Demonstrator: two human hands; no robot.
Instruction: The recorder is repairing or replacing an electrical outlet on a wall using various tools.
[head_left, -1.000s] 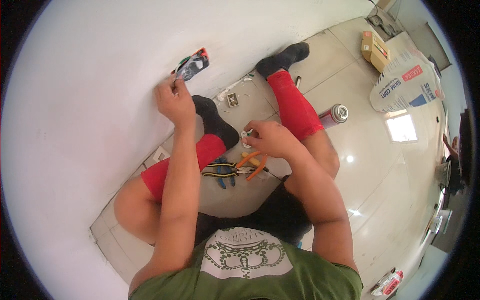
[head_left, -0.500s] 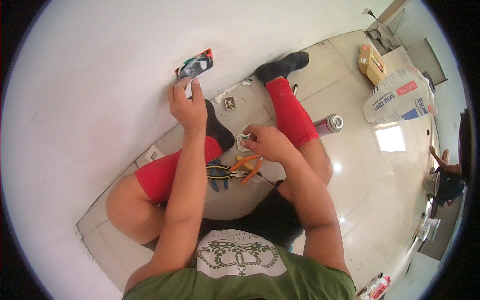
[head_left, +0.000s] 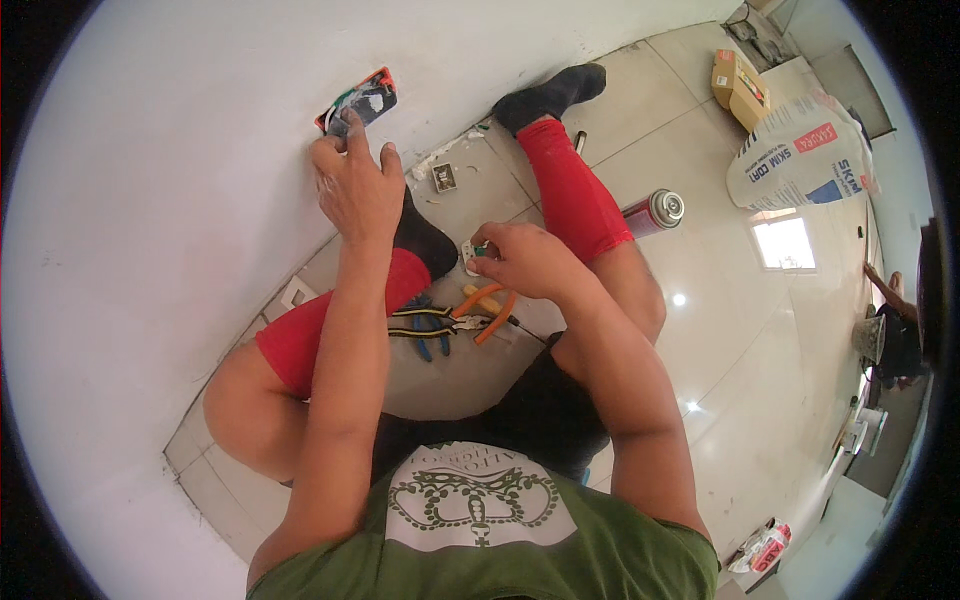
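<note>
In the wall at upper left is an orange-rimmed electrical box (head_left: 390, 80) with wires and a dark, white-smeared inside. My left hand (head_left: 358, 190) reaches its index finger to the lower part of the box, thumb held apart. Close to the floor, my right hand (head_left: 525, 258) pinches a small white faceplate (head_left: 469, 262) with a green part between thumb and fingers. Its grip partly hides the plate. Between my legs lie pliers with black-and-yellow handles (head_left: 425, 322), orange-handled pliers (head_left: 497, 318), a blue-handled tool (head_left: 432, 345) and a yellow-handled screwdriver (head_left: 482, 298).
A small metal-and-white fitting (head_left: 444, 178) sits among plaster crumbs along the wall. Past my right leg stands a spray can (head_left: 655, 212). Farther right are a white bag (head_left: 800, 155) and a cardboard box (head_left: 740, 88). Another person (head_left: 895, 325) is at the far right edge.
My left hand has turned, its index finger now stretched into the box and its thumb apart. My right fingers have closed in on the white plate. The whole view has shifted slightly.
</note>
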